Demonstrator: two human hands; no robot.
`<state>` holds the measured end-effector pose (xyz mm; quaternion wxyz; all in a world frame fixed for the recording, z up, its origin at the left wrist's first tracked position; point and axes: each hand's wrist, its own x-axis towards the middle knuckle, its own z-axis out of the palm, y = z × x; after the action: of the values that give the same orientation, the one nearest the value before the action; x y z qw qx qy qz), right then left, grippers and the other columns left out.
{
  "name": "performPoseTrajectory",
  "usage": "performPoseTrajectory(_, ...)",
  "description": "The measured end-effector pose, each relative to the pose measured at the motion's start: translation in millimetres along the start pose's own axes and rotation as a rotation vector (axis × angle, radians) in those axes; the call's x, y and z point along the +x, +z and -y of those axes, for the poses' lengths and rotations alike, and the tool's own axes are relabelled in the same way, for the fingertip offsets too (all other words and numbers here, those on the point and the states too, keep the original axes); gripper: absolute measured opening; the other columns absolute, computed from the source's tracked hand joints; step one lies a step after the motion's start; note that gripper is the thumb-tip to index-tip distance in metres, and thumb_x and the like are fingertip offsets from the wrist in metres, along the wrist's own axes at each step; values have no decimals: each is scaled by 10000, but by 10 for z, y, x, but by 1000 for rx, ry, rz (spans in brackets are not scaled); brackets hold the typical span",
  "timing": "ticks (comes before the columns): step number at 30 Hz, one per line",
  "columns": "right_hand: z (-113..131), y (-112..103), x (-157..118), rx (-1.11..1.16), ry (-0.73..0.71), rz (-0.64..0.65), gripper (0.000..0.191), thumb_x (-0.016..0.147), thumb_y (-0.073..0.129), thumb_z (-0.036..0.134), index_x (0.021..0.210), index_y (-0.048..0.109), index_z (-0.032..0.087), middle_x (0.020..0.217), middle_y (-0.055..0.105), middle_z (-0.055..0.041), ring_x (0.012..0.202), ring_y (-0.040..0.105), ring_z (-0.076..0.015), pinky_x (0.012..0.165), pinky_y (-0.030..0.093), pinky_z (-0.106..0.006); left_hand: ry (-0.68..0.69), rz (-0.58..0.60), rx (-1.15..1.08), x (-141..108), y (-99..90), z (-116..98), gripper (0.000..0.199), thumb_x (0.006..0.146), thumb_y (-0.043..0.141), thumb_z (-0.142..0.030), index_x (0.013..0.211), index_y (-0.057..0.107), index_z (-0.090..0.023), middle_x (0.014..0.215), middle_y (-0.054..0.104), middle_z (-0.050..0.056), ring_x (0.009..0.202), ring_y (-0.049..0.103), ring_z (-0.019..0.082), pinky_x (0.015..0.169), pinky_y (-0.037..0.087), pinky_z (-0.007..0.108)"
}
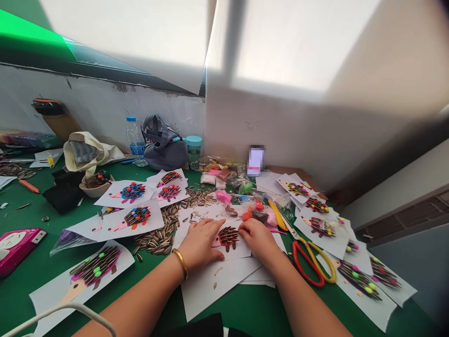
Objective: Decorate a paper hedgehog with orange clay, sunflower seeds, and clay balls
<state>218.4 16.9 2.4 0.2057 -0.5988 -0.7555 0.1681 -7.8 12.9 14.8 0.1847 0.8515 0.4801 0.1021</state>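
A hedgehog picture [228,236] lies on white paper in front of me, its back covered with sunflower seeds and its face pink. My left hand [201,243] rests on the paper at its left, thumb and fingers spread apart, holding nothing. At the picture's right edge, my right hand [257,238] has its fingers pinched together; whatever is between the fingertips is hidden. Lumps of red and orange clay [247,214], dark clay and pink clay [271,216] lie just beyond my right hand. Loose sunflower seeds [163,234] are heaped left of the paper.
Scissors with red and yellow handles [308,262] lie right of my right forearm. Finished-looking hedgehog cards [319,229] overlap at the right, others [135,192] at the left. A bottle [135,142], a grey bag [164,150] and a phone [256,161] stand along the back.
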Motion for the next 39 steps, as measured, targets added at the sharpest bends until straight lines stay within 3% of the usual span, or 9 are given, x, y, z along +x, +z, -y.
performPoseTrajectory(5,-126,-174,-16,-29,62,-74,233,910,479,237,975,702,218,993,668,-42,967,592,-188,838,423,-289,30,-13,16,-19,-24,-17,883,637,787,-512,1409,409,-309,1406,527,54,1308,404,331,1029,309,497)
performPoseTrajectory(9,-152,-273,-41,-148,131,-16,205,887,506,242,920,707,232,978,667,-34,964,591,-201,810,409,-303,69,-35,23,-32,-41,-33,810,671,751,-548,1383,449,-306,1406,523,58,1284,425,320,1018,322,490)
performPoseTrajectory(18,-9,-200,-54,-262,121,58,98,837,564,205,849,661,216,907,659,-33,868,600,-181,677,351,-264,54,-36,30,-19,-17,-16,938,577,819,-538,1397,427,-304,1412,519,58,1287,417,324,1025,313,502)
performPoseTrajectory(22,30,-220,-60,-185,138,22,121,864,514,194,904,627,211,884,672,-26,828,610,-173,662,366,-255,49,-30,28,-23,-15,-19,959,572,822,-538,1406,414,-302,1413,517,57,1293,412,324,1031,312,500)
performPoseTrajectory(29,-11,-130,-60,105,40,-16,261,844,486,161,1016,677,208,1061,682,-53,983,626,-182,858,455,-284,45,-15,22,-17,2,0,990,571,824,-530,1429,388,-298,1428,499,65,1310,395,326,1051,295,493)
performPoseTrajectory(39,44,-93,-61,69,33,56,203,835,507,199,895,698,229,922,690,-25,851,626,-180,733,441,-274,45,-10,14,-12,2,12,965,585,817,-525,1422,388,-311,1434,490,74,1313,389,327,1051,292,484)
